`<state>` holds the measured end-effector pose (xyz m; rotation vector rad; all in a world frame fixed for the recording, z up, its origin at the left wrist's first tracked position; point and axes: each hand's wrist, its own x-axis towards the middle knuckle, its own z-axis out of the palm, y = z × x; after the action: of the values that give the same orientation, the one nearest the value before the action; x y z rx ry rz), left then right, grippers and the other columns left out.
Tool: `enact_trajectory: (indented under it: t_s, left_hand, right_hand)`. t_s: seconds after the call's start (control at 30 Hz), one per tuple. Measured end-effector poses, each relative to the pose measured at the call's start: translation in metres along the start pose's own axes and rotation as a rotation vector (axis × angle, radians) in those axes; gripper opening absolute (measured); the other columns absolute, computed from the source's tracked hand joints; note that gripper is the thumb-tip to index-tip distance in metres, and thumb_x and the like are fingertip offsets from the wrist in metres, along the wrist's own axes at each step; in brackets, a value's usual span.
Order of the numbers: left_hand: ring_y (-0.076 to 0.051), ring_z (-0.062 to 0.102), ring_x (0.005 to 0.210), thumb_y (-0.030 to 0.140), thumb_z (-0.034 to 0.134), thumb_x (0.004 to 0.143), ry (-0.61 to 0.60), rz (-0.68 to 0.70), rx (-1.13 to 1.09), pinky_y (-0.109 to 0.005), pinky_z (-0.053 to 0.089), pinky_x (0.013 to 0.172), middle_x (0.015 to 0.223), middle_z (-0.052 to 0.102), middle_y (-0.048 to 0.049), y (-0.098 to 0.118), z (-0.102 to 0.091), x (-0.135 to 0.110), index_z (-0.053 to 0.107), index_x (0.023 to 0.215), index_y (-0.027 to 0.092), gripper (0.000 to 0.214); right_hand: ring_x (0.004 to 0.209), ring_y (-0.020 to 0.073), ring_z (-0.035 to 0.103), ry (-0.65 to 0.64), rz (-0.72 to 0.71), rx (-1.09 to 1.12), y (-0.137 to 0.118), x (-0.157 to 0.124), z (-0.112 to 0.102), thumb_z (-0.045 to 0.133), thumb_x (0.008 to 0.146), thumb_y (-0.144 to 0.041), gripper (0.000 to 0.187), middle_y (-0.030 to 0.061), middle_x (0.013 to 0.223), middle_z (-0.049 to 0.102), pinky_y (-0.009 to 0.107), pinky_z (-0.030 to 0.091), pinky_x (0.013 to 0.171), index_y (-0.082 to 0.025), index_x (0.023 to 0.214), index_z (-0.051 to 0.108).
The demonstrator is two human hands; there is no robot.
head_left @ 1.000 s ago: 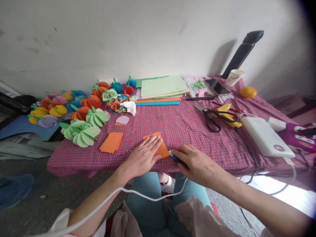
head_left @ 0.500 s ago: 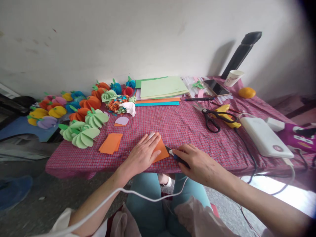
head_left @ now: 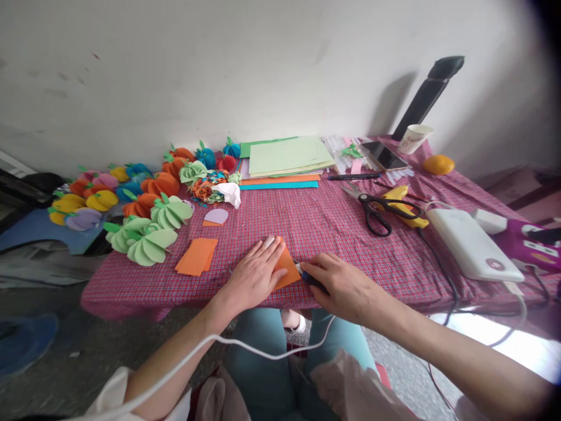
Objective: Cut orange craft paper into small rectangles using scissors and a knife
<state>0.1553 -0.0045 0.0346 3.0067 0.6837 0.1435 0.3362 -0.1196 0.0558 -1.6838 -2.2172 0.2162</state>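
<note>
My left hand lies flat with its fingers stretched out, pressing a piece of orange paper against the tablecloth near the front edge. The palm and fingers cover the paper's left part. My right hand is wrapped round the dark blue handle of a utility knife. The knife's front end is at the right edge of the orange paper. Little of its blade shows now; I cannot tell whether it is under the paper or between layers. Left of my left hand lies a stack of orange paper pieces.
Paper pumpkins crowd the left side, beside a lilac rounded paper piece. Coloured sheets lie at the back. Scissors, a yellow glue gun, a white power bank and a paper cup stand right. A white cable crosses my lap.
My right hand has shifted slightly left with the utility knife, and less of the dark blade shows at the paper's right edge. My left hand stays on the orange paper.
</note>
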Motion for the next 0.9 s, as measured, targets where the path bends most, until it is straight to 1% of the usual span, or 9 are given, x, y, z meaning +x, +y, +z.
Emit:
enact_trajectory:
  t_s: [0.23, 0.4, 0.67, 0.9]
  left_hand:
    - [-0.020, 0.017, 0.130, 0.040, 0.025, 0.089, 0.009, 0.004, -0.008, -0.038, 0.017, 0.106, 0.142, 0.022, -0.0103, 0.000, 0.000, 0.000, 0.018, 0.135, 0.014, 0.054]
    - [-0.020, 0.016, 0.131, 0.041, 0.025, 0.089, 0.002, -0.004, 0.010, -0.038, 0.017, 0.106, 0.141, 0.022, -0.0111, 0.000, 0.001, 0.000, 0.017, 0.135, 0.012, 0.056]
    - [-0.019, 0.014, 0.131, 0.040, 0.025, 0.089, -0.001, 0.005, 0.026, -0.037, 0.017, 0.107, 0.142, 0.021, -0.0103, -0.001, 0.002, -0.001, 0.016, 0.136, 0.013, 0.055]
    - [-0.018, 0.013, 0.131, 0.038, 0.027, 0.089, 0.006, 0.013, 0.029, -0.038, 0.016, 0.107, 0.142, 0.020, -0.0090, -0.001, 0.003, 0.000, 0.016, 0.136, 0.013, 0.054]
  right_hand:
    - [0.085, 0.0183, 0.051, -0.037, 0.029, -0.007, 0.005, -0.002, -0.002, 0.044, 0.078, -0.016, 0.035, 0.0088, 0.090, 0.053, 0.035, 0.044, 0.075, -0.014, 0.112, 0.052]
    - [0.086, 0.0189, 0.051, -0.051, 0.051, -0.003, 0.005, -0.004, -0.001, 0.044, 0.079, -0.017, 0.036, 0.0092, 0.091, 0.052, 0.035, 0.044, 0.076, -0.014, 0.114, 0.051]
    - [0.084, 0.0182, 0.051, -0.019, 0.028, 0.009, 0.004, 0.006, 0.004, 0.044, 0.078, -0.017, 0.034, 0.0080, 0.088, 0.053, 0.032, 0.044, 0.072, -0.017, 0.112, 0.052]
    - [0.083, 0.0179, 0.050, -0.002, 0.018, 0.016, 0.007, 0.012, 0.006, 0.045, 0.077, -0.017, 0.033, 0.0080, 0.088, 0.053, 0.032, 0.042, 0.072, -0.016, 0.110, 0.053]
